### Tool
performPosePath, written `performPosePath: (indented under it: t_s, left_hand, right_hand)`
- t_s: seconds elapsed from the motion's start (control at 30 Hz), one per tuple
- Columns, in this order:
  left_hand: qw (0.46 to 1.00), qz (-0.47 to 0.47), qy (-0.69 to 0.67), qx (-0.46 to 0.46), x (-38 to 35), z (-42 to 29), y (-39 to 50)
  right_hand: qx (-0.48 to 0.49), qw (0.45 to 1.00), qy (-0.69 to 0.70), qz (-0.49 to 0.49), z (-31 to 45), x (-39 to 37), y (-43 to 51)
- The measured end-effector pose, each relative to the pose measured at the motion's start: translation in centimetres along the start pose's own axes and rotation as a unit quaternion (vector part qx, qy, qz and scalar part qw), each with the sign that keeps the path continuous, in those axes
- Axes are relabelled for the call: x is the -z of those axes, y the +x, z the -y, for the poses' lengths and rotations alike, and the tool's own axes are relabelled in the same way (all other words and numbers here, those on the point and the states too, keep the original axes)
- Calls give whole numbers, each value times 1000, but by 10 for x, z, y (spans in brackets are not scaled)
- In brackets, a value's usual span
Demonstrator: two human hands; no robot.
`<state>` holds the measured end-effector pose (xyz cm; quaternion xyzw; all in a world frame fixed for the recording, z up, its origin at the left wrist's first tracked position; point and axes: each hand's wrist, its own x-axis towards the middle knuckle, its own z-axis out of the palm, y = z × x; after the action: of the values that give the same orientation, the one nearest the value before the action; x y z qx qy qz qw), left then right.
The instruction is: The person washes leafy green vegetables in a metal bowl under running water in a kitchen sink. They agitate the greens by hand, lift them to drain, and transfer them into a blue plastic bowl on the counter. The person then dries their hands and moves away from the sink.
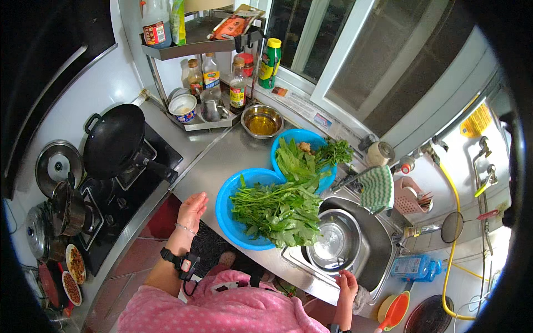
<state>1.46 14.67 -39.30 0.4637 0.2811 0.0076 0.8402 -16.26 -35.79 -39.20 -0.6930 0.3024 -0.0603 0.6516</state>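
Observation:
My left hand [193,211] is raised in front of the counter edge, left of a blue plastic basin [224,216], with nothing in it. Long-stemmed leafy greens [279,212] are heaped in that basin and hang over its right rim. My right hand [347,281] is at the sink's near edge, by the rim of a stainless steel bowl [335,241] that sits in the sink [377,254]; its fingers are bent, and whether they touch the bowl is unclear. A second blue basin [287,135] behind holds broad leaves, a ginger-like root and a bunch of herbs [335,152].
A black wok [114,141] rests on the gas stove at left, near pots and a lid [59,166]. A steel bowl of yellow liquid [262,121] stands by the corner shelf with bottles. A green striped cloth [377,189] hangs behind the sink, near a yellow hose [456,200].

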Motion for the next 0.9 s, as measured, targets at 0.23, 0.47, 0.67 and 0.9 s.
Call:
performPosePath:
  t_s: [0.23,0.47,0.67,0.9]
  left_hand:
    - [999,34,-7,25,-7,-14,17]
    - [961,250,52,110,-129,-31,2]
    - [828,545,108,77,-290,17,-29]
    - [807,430,329,-235,-431,108,-3]
  right_hand:
    - [-12,1000,-6,9,10,-17,-16]
    - [-12,999,-35,11,19,-34,-36]
    - [-26,999,-12,-27,17,-33,-63]
    - [-52,992,49,-101,-2,-8,-94]
